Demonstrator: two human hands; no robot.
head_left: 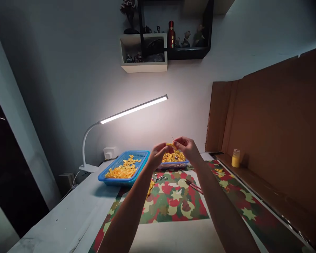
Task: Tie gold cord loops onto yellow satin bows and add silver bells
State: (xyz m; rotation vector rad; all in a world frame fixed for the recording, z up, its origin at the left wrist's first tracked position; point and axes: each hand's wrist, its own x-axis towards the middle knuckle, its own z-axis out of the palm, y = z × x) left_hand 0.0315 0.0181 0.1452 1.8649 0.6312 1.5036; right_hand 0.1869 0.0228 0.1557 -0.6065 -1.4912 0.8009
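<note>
Both hands are raised close together in front of the wall, over a basket of yellow pieces (173,156). My left hand (158,153) pinches one end of a small yellow piece (169,144). My right hand (185,147) is closed at the other end of that piece, with a thin needle (172,138) pointing up beside its fingertips. A blue basket (113,182) of yellow ribbon-like pieces (123,170) stands to the left. Several small silver bells (159,178) lie on the patterned sheet below my hands.
Red-handled snips (194,186) lie on the patterned sheet (173,211). A lit lamp (134,109) arches over the blue basket. At the right, a yellow bottle (235,159) stands by a tall cardboard panel (274,133). Shelves (144,66) hang above.
</note>
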